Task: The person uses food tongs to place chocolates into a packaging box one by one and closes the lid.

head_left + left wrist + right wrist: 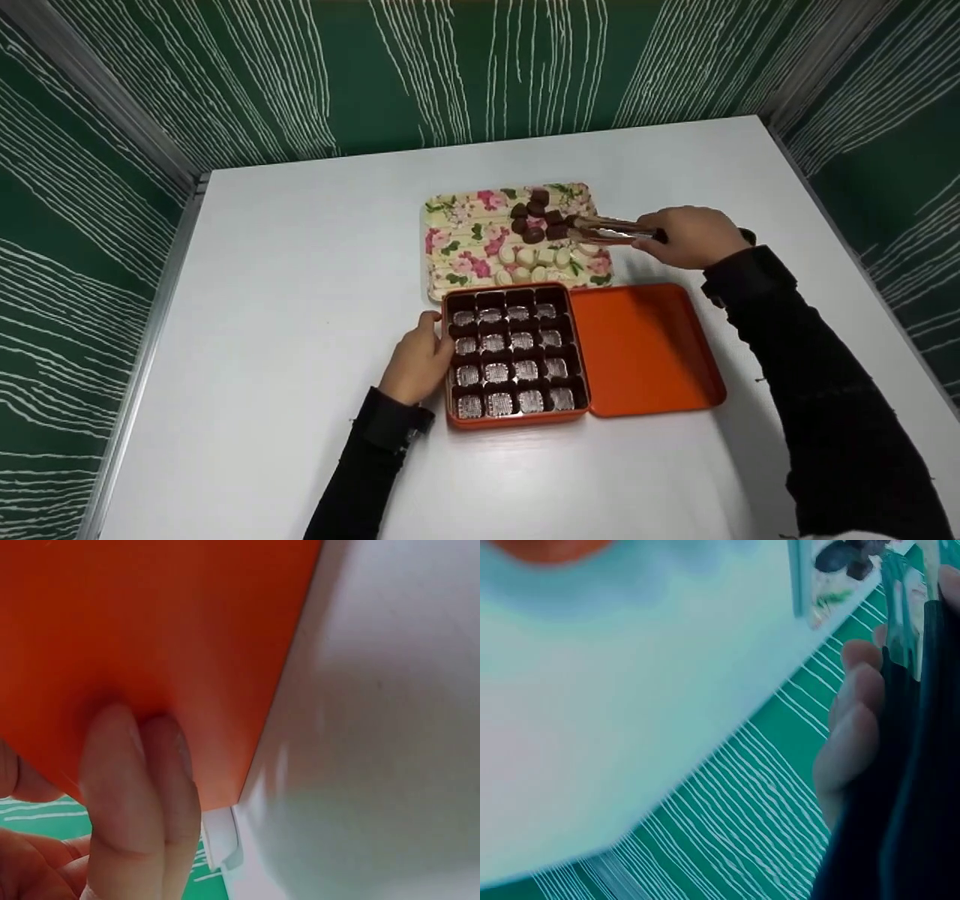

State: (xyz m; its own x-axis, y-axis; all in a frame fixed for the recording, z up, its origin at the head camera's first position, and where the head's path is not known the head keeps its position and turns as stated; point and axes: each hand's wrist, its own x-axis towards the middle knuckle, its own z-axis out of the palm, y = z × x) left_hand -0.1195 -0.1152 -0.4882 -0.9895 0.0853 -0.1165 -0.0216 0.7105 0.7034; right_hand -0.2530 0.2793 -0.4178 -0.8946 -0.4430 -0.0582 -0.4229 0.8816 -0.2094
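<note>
Orange close-up, left wrist only: touching box (165,622) with left hand (415,361), two fingertips (114,727) together; gripping tongs (611,231) with right hand (694,236).

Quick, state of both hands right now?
Left hand: open, touching the square orange box with dark compartments.
Right hand: closed, holding the shiny metal tongs with black handles.

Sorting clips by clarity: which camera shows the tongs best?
Head view: the tongs show clearly, their metal extending from the right hand. Right wrist shows mostly dark handles, cropped; left wrist shows none.
</note>
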